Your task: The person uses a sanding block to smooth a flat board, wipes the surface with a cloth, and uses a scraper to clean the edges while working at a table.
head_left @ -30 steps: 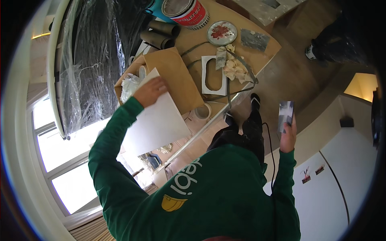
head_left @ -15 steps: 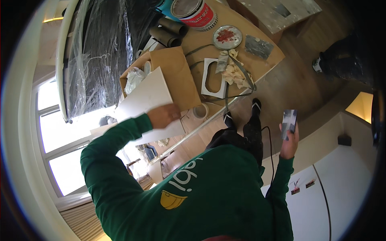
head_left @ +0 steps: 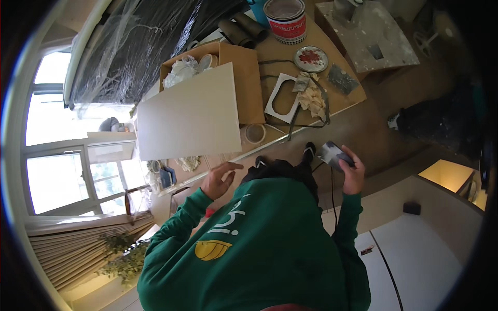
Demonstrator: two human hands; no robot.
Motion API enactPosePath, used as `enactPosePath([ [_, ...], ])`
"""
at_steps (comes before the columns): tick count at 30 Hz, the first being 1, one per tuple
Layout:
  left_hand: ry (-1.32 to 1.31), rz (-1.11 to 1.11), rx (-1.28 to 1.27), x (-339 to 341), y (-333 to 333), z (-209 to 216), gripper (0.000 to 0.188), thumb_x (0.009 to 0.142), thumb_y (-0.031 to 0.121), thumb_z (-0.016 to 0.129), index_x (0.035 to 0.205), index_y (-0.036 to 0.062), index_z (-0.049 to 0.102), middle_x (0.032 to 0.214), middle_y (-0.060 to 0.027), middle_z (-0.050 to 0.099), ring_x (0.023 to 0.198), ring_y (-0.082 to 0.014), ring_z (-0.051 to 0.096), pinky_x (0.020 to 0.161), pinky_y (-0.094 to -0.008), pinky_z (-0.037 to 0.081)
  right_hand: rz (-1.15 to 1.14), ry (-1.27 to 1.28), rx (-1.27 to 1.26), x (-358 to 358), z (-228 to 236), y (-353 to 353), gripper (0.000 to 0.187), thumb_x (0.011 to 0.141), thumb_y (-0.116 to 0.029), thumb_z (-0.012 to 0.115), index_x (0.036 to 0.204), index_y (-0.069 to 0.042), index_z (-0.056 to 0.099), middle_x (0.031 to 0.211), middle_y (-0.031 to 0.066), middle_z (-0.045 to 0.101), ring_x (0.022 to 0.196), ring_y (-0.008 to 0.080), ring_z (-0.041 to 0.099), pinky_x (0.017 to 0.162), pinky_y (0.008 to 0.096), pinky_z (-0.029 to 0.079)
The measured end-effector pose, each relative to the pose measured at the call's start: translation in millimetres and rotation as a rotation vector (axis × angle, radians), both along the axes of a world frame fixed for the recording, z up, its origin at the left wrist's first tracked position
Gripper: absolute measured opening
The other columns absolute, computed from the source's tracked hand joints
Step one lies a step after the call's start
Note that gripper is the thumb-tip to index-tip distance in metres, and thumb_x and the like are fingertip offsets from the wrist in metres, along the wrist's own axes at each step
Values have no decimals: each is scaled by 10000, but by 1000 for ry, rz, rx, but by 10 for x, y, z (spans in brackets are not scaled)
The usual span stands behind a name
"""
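My left hand (head_left: 220,181) is in front of my body, below the lower edge of a white board (head_left: 189,114). Its fingers are apart and hold nothing. The board leans against an open cardboard box (head_left: 246,83) at the table's near side. On the right, away from the table, my right hand (head_left: 354,173) grips a small hand tool (head_left: 336,156) with a dark rounded body and a pale, smudged flat plate. I cannot tell its exact kind. A dark cord (head_left: 333,199) hangs beside my right arm.
On the table (head_left: 340,101) are a paint can (head_left: 286,23), a lid with red residue (head_left: 310,58), a white frame with an oval hole (head_left: 282,98), crumpled paper (head_left: 312,101) and a tape roll (head_left: 255,133). A stained stand (head_left: 365,36) and another person (head_left: 441,122) are at right.
My left hand has come off the board and drawn back toward my body. My right hand has moved inward and turned the tool. The view has shifted, showing more of the board.
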State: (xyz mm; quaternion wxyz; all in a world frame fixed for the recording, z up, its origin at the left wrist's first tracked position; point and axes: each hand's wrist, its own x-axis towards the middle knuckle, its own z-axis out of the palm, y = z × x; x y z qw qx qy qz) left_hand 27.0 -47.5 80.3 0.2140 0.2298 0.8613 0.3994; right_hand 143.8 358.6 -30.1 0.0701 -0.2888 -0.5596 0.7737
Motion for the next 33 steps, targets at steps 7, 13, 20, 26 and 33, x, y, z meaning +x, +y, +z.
enactPosePath([
  [7,402,255,167,-925,-733,-299,336,852,-74,584,1155,43,671,1087,-155,677,963,-318,661,864,-366,533,-39,159,-232,-255,-70,-949,477,798,51,636,1274,70,606,1164,151,667,1069,224,645,956,321,506],
  [13,702,305,186,-2306,-858,-618,359,863,65,651,1220,67,618,1191,-168,628,1109,-363,587,953,-423,481,99,191,-309,-518,34,-1928,540,863,12,501,1401,-4,538,1398,156,549,1292,273,517,1109,364,393],
  [20,867,339,-69,-2975,-597,-885,459,913,349,652,1240,33,588,1230,-163,618,1231,-343,525,1084,-496,372,209,92,61,-921,177,-2819,569,1056,-210,494,1576,-95,294,1577,134,353,1436,213,339,1182,325,242],
  [26,789,306,-297,-2945,-537,-865,532,935,479,587,1177,6,599,1173,-157,629,1222,-337,523,1148,-518,304,398,32,-61,-1157,461,-2854,674,1064,-261,484,1591,-19,141,1637,130,231,1501,198,206,1206,308,176],
  [33,850,322,-320,-2890,-559,-818,511,956,438,562,1200,-10,589,1176,-175,609,1188,-348,528,1158,-511,272,515,117,131,-2773,315,-2665,704,1053,-253,486,1589,-4,103,1640,165,218,1500,234,235,1199,322,211],
])
